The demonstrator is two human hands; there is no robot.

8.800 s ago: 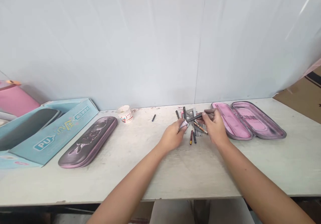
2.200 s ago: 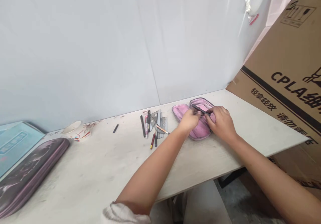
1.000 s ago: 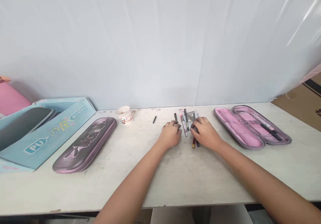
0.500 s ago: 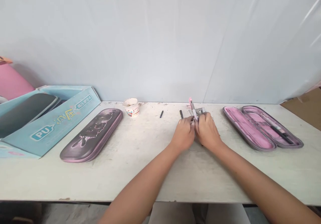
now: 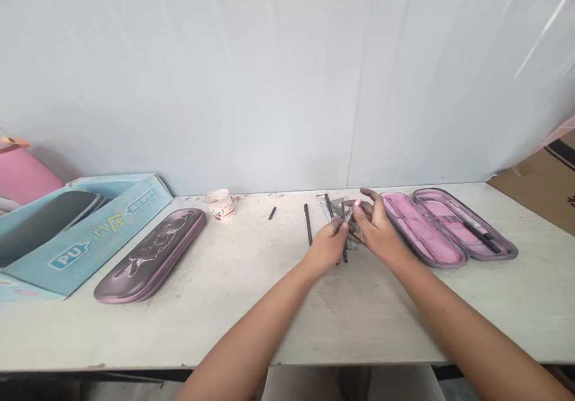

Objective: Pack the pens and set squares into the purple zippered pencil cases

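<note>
In the head view, the left hand pinches one pink-tipped marker between its fingertips, while the right hand stands open just beside it, fingers spread. Left of the open pink pencil case lie one plastic set square and about four dark pens.

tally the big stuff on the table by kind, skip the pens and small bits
pencil cases: 3 (open pencil case, closed pencil case, dark pencil case in the box)
paper cups: 1
blue boxes: 1
total: 5
</note>
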